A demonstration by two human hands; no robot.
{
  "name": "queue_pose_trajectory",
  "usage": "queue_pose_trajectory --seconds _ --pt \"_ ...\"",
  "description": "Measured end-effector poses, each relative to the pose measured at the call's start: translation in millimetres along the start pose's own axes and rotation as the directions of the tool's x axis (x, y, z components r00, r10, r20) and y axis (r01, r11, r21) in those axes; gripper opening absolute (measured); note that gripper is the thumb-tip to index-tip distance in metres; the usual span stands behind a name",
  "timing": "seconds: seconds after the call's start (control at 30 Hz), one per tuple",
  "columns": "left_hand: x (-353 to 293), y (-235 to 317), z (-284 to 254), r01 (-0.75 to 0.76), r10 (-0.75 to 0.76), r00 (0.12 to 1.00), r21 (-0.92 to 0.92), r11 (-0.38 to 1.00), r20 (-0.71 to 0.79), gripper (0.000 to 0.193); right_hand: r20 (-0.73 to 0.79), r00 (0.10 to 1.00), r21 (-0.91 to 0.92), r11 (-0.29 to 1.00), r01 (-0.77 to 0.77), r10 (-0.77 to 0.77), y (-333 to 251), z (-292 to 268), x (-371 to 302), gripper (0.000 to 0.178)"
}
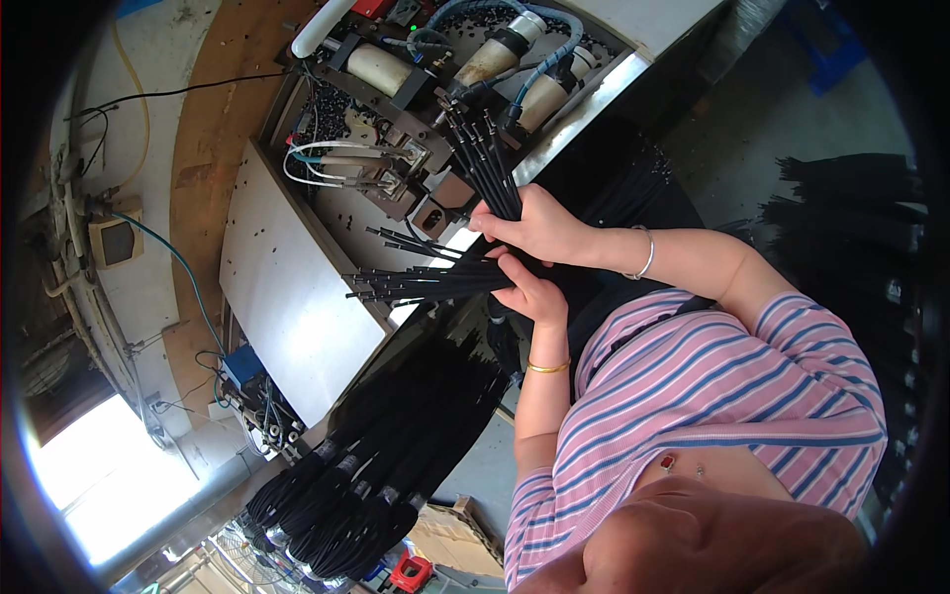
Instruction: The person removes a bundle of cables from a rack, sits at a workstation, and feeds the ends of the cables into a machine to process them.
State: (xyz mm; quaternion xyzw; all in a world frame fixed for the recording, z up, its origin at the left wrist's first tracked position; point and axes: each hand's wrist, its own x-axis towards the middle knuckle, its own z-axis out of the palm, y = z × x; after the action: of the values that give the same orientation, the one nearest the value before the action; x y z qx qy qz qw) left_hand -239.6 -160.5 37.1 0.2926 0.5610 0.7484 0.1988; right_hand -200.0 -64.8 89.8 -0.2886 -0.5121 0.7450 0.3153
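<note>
Workshop surroundings fill the view: a pale metal tabletop point(287, 297) carries a machine point(445, 89) with cream-coloured cylinders point(381, 67), blue-grey hoses point(554, 54) and small black bits scattered across its open tray-like bed point(332, 114). A person in a pink striped shirt point(712, 396) leans over it. Which hand is which is hard to tell from this twisted view; the right hand point(534, 228), wearing a thin silver bangle, appears to be the upper one, its grip closed around a fan of black cables point(490, 163) whose plug ends point up into the machine's fixture. The left hand point(534, 292), with a gold bangle at the wrist, sits just below, its grip wrapped round a second bunch of black cables point(416, 282) that sticks out sideways over the tabletop's edge. Both bunches meet between the two hands, which touch each other. Below the tabletop, bundled black cable coils point(366, 485) hang or lean in a thick mass, bound with pale bands near their lower ends. More black cable bundles point(841, 208) lie at the far right.
</note>
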Motion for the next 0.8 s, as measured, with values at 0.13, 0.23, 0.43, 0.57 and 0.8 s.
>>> queue_pose_trajectory --seconds 0.13,0.23,0.43,0.57,0.8 --pt "1 6 5 0.003 -0.002 1.000 -0.008 1.000 0.027 0.026 0.078 0.987 -0.073 0.988 -0.137 0.142 -13 -5 -1 0.028" --pt "3 5 9 -0.055 0.054 0.998 0.051 0.997 0.020 0.027 0.190 0.966 -0.138 0.979 -0.150 0.174 -20 -12 -2 0.032" --pt "-14 -13 -5 0.001 -0.007 0.997 0.076 0.997 0.076 0.030 0.205 0.978 -0.141 0.990 -0.006 0.035 -3 -16 -15 0.028" --pt "-16 -7 3 -0.089 0.091 0.996 0.127 0.988 -0.006 0.031 0.114 0.992 -0.087 0.994 0.068 -0.058 -1 -13 -20 0.024" --pt "-10 0 6 -0.017 0.017 1.000 0.027 1.000 -0.008 0.030 0.120 0.993 -0.061 0.998 0.007 0.000 -4 -8 -10 0.021"
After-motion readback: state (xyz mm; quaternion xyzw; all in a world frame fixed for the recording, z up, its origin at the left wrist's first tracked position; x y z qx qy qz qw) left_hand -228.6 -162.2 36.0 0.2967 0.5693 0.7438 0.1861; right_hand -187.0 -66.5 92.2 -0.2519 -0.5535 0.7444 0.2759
